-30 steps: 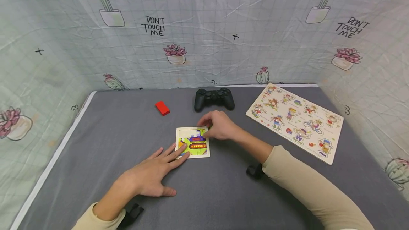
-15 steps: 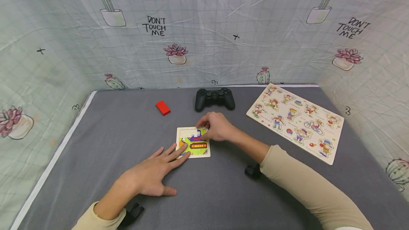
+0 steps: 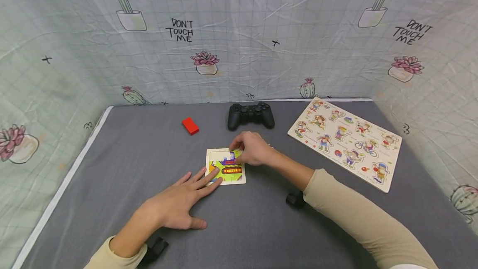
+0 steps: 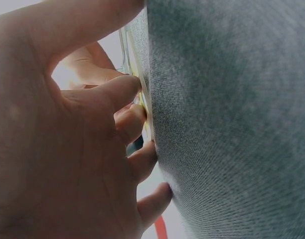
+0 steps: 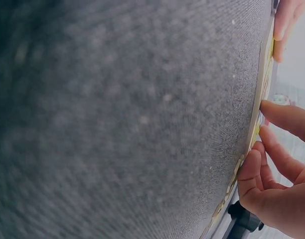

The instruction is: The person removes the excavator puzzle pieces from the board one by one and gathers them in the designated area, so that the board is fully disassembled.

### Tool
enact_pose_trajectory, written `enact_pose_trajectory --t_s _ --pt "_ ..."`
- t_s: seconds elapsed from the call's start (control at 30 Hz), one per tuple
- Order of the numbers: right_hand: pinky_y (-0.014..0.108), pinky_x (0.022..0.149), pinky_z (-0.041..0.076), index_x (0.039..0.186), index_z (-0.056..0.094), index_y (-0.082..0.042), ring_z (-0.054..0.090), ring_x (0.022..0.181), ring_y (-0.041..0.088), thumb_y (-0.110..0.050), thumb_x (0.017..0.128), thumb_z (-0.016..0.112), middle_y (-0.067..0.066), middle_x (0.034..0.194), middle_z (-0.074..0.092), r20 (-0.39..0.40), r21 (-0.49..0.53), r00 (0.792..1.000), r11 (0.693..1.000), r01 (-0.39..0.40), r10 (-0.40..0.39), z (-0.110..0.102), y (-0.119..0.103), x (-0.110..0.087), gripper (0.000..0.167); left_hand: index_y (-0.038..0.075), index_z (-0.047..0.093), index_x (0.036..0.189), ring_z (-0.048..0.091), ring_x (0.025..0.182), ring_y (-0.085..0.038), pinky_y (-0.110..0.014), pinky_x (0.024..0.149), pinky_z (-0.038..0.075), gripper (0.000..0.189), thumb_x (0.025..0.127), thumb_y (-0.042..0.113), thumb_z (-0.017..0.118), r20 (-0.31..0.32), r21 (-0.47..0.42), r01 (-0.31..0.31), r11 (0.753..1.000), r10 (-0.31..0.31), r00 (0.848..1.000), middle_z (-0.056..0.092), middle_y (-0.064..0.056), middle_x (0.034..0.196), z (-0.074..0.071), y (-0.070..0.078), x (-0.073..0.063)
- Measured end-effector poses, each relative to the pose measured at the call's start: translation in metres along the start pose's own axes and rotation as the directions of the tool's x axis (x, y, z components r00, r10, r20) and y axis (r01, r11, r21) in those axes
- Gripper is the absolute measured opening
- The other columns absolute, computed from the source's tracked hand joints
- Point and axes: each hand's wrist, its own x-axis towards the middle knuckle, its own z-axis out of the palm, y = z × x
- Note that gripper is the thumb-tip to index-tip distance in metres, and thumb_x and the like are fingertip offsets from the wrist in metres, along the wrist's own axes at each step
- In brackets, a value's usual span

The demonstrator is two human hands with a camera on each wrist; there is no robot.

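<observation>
A small square jigsaw puzzle with a pale wooden frame [image 3: 234,183] lies on the grey table, showing a purple and orange digger on green. Its upper left part shows a bare pale base. My left hand [image 3: 179,204] is spread flat, fingertips resting on the puzzle's lower left side. At the upper right corner, my right hand [image 3: 254,148] pinches a green-and-purple puzzle piece [image 3: 237,152] between thumb and finger, close over the frame. The right fingers hide part of that corner. In the right wrist view, the right thumb [image 5: 284,117] and forefinger meet the puzzle's edge.
Behind the puzzle sits a black game controller [image 3: 251,116]. A red block [image 3: 190,126] lies farther left. On the right is a large wooden peg-style picture board [image 3: 345,140] with figures of children. A printed cloth [image 3: 239,53] hangs around the table's back and sides.
My right hand has shifted slightly toward me and to the left over the puzzle's upper right corner. The left hand has stayed in place.
</observation>
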Motion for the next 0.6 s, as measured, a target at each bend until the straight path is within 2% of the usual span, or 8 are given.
enact_pose_trajectory --t_s 0.6 --pt "0.029 0.083 0.055 0.103 0.081 -0.012 0.063 0.087 0.012 -0.013 0.077 0.092 0.000 0.095 0.075 -0.020 0.021 1.000 1.000 0.012 -0.012 0.0025 0.0009 -0.0008 0.029 0.022 0.027 0.167 0.008 0.164 -0.031 -0.064 0.128 0.016 0.102 0.085 0.048 0.081 -0.011 0.016 0.000 1.000 0.000 1.000 0.007 0.005 0.177 0.0009 0.0010 -0.0011"
